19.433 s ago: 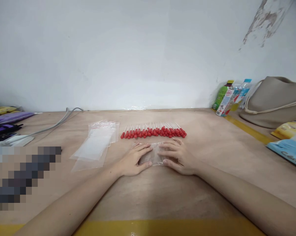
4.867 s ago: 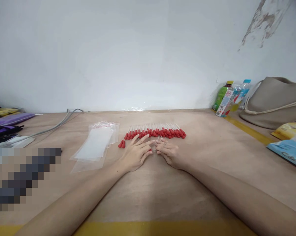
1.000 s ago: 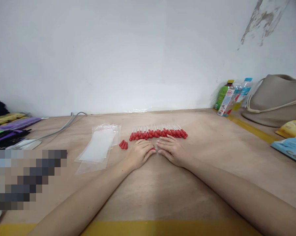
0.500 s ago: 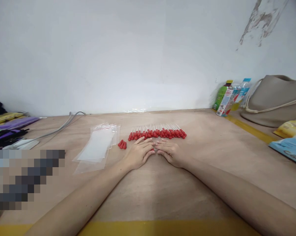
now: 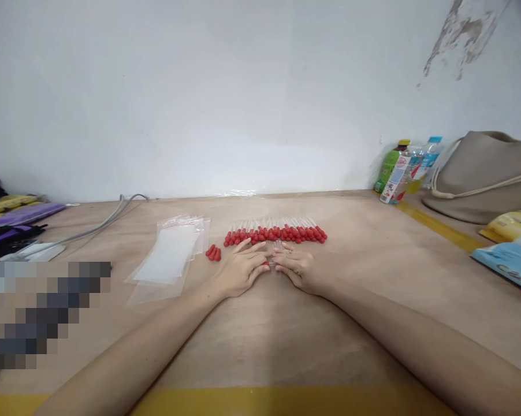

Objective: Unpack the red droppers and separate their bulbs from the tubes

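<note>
Our left hand (image 5: pixel 238 271) and right hand (image 5: pixel 298 269) meet fingertips over a small red-tipped clear piece (image 5: pixel 267 264); we can't tell the grip. The row of red-capped clear tubes (image 5: pixel 275 233) sits just beyond them, running left-right, equally near both.

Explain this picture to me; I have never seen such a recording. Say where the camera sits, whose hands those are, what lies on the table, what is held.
The camera sits on a person's head, looking down at their own bare hands. The left hand and right hand meet fingertip to fingertip over a small red-ended piece, mostly hidden. On the wooden table lie a row of red-capped clear tubes, a few loose red pieces and a stack of clear bags. Bottles stand at far right.
</note>
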